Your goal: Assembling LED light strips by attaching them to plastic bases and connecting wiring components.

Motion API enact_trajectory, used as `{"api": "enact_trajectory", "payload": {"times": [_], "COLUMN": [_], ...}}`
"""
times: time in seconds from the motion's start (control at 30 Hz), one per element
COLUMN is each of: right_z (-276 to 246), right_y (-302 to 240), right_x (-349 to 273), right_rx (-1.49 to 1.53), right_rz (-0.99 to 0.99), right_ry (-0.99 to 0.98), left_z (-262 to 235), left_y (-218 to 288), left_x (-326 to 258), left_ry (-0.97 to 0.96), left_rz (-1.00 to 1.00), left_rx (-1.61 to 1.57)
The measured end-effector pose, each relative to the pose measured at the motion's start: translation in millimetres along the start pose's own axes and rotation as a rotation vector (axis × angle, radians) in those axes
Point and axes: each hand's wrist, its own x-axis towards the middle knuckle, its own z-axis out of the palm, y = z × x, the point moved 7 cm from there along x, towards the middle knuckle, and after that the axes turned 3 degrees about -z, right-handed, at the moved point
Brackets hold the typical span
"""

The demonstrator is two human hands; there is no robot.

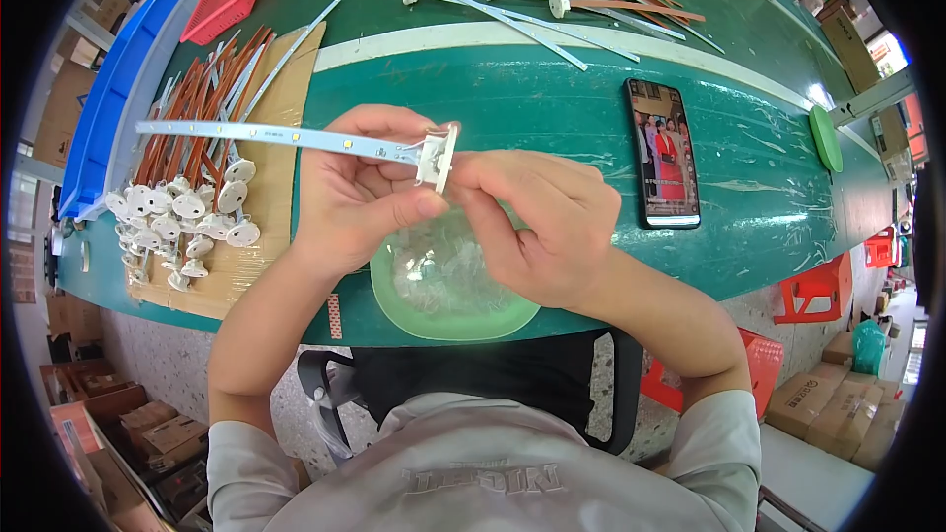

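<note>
1. The left hand grips a round white plastic cap, thumb and fingers on its body.
2. From that cap a thin, flat, pale-blue LED strip, dotted with small yellowish chips, juts leftward, raised above the table.
3. The right hand is curled, thumb and forefinger drawn together at the cap's outer face; whether they grip anything cannot be told.
4. Below both hands sits a smooth, rounded green plastic bowl of clear, glossy pieces.
5. Leftward, similar capped strips lie bundled on flat brown cardboard.
6. Rightward, a slim rectangular smartphone rests on the glossy, scuffed green tabletop.
</note>
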Motion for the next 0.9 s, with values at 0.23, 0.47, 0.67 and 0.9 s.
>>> {"api": "enact_trajectory", "payload": {"times": [0.23, 0.47, 0.67, 0.9], "right_z": [-6, -12, -2, 9], "right_y": [16, 24, 18, 11], "right_x": [4, 10, 8, 2], "right_rx": [-0.069, -0.26, -0.257, -0.205], "right_rz": [0.088, -0.044, -0.091, -0.124], "right_ry": [-0.043, -0.081, -0.122, -0.209], "left_z": [-13, -55, -57, -66], "left_y": [30, 126, 118, 109], "left_x": [14, -28, -73, -90], "left_ry": [0.208, 0.337, 0.069, 0.142], "left_rz": [-0.041, -0.043, -0.3, -0.262], "left_rx": [0.354, 1.203, 1.835, 1.847]}}
